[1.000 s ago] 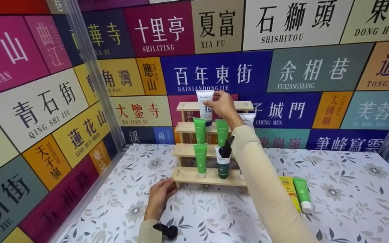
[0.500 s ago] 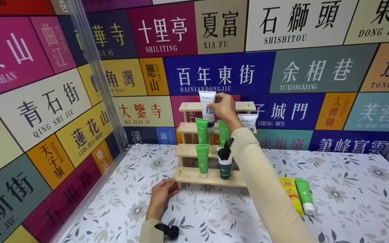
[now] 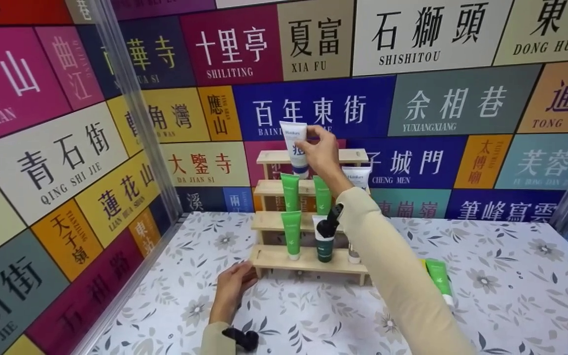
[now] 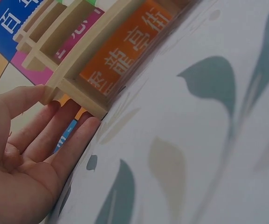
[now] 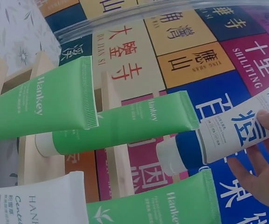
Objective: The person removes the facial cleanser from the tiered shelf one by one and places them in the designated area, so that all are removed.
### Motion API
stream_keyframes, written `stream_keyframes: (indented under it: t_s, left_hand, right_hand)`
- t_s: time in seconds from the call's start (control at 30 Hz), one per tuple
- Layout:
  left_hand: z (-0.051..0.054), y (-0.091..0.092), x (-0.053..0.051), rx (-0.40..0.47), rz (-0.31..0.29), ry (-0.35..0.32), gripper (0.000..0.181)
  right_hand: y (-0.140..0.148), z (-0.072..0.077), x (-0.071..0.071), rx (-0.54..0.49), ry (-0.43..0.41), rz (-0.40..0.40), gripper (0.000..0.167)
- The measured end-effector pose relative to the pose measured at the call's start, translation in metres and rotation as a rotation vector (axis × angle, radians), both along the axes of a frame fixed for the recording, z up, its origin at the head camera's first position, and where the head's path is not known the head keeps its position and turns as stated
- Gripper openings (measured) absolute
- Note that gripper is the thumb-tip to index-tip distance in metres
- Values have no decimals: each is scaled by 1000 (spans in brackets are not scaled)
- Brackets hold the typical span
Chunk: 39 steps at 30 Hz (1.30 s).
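My right hand (image 3: 321, 150) pinches a white-and-blue squeeze tube (image 5: 218, 133) between thumb and fingers. The tube leans slightly, its white cap pointing down, in front of the top step of a wooden tiered stand (image 3: 274, 266). Green tubes (image 3: 291, 236) stand on the lower steps, beside a white-and-dark-green tube (image 3: 324, 249). My left hand (image 3: 234, 291) grips the left end of the lowest step; in the left wrist view its thumb lies on the wooden corner and the fingers reach underneath.
Another white tube (image 3: 357, 176) stands at the stand's right, partly behind my right arm. On the flowered tabletop (image 3: 165, 305) lies a green tube (image 3: 439, 278), with a yellow package mostly hidden by my sleeve. Lettered walls (image 3: 313, 106) rise behind and left.
My right hand has raised the white-and-blue tube a little and tilted it, with its top toward the left. My left hand has stayed at the stand's corner.
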State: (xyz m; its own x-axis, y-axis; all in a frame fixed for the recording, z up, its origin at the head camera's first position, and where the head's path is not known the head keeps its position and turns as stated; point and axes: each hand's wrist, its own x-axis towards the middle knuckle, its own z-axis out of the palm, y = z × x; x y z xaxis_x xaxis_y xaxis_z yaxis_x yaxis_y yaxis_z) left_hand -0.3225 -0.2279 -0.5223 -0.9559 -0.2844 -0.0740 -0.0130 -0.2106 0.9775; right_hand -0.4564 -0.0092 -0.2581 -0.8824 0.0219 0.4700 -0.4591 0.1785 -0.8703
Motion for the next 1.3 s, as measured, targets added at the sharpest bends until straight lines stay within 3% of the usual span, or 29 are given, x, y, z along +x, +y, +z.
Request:
stream_keyframes:
  t_s: [0.27,0.67,0.97,1.3]
  left_hand:
    - [-2,2,-3,1,8,-12,40]
    - [-3,1,-2,-23,1,-17,43]
    - [-1,1,1,-20,-15,15,42]
    - [-2,0,0,-23,-20,17,44]
  right_hand:
    - [18,8,17,-129,54,59,35]
    - [36,13,45,-178,128,195,34]
    - [55,20,64,-258,162,195,37]
    - [88,7,86,-325,154,222,31]
